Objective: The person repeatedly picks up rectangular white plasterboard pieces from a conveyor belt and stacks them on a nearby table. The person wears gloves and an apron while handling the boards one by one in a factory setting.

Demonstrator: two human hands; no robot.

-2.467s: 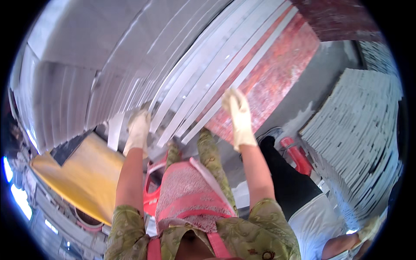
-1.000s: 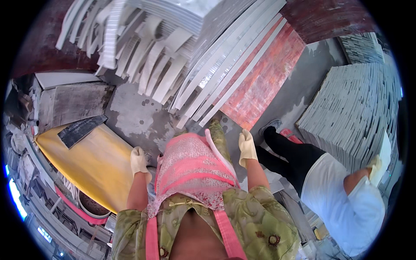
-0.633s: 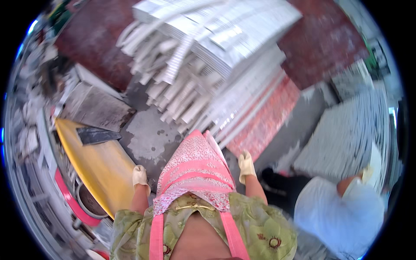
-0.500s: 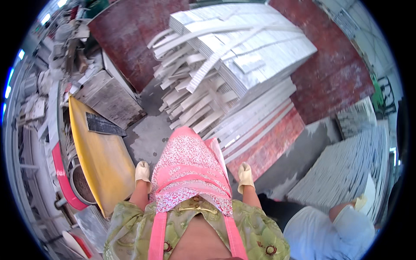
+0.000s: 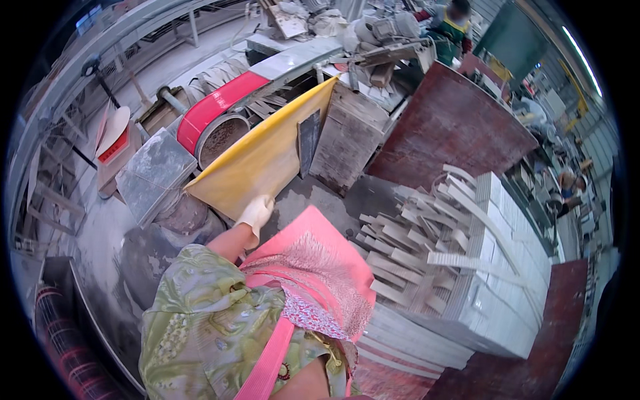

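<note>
My left hand (image 5: 257, 213), in a pale glove, hangs in a loose fist, with nothing visible in it. It overlaps the lower edge of a large yellow panel (image 5: 250, 170), which leans at a slant; whether the two touch I cannot tell. My right hand is out of sight. The pink apron (image 5: 317, 257) spreads out in front of me. To its right lies a tall stack of white strips (image 5: 497, 267), whose uneven ends (image 5: 400, 267) jut toward me.
Behind the yellow panel stand a round tub (image 5: 223, 137) and a red curved sheet (image 5: 217, 107). A weathered wooden box (image 5: 350, 133) sits beside a dark red board (image 5: 453, 130). One person (image 5: 453, 30) is at the back, another (image 5: 570, 183) at far right. Grey slabs (image 5: 157, 173) stand left.
My view has swung left, toward the yellow panel. The strip stack now lies to my right. My left hand shows curled beside the panel; my right hand has gone out of view.
</note>
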